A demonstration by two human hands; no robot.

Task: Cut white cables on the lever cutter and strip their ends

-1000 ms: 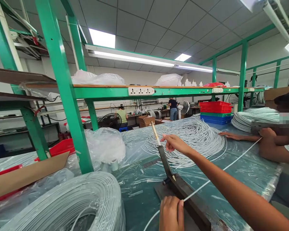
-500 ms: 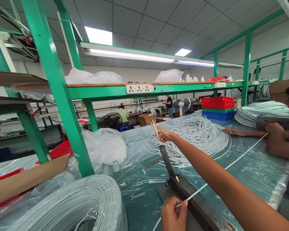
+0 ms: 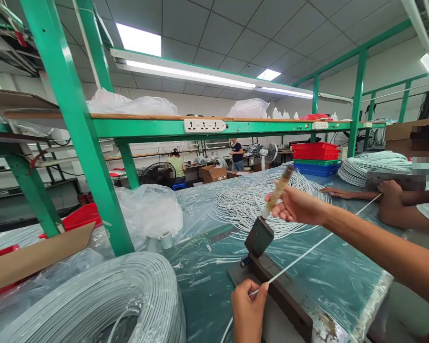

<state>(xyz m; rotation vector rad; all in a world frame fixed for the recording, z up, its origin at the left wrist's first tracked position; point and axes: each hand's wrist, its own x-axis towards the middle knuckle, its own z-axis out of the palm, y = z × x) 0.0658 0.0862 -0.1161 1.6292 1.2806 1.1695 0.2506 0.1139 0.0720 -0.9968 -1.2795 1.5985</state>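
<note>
My left hand (image 3: 249,305) pinches a white cable (image 3: 309,250) between thumb and fingers, just beside the dark metal base (image 3: 282,305) of a lever cutter. The cable runs taut over the base toward a co-worker at the right, and its other end trails down below my hand. Around the cutter's worn, yellowish handle (image 3: 279,190) curl the fingers of my right hand (image 3: 296,205). The cutter's blade arm (image 3: 259,236) is raised and turned, with a spring near its pivot.
At right, a co-worker's hand (image 3: 391,190) holds the cable's far part by a metal block (image 3: 396,181). Loose cable (image 3: 243,200) spreads behind the cutter. A wrapped cable coil (image 3: 157,286) lies front left, beside a green post (image 3: 82,143). Red and blue bins (image 3: 314,151) stand behind.
My right hand has swung the cutter's handle back toward the right, and the blade arm has turned with it. My left hand keeps its pinch on the cable. The view has shifted slightly.
</note>
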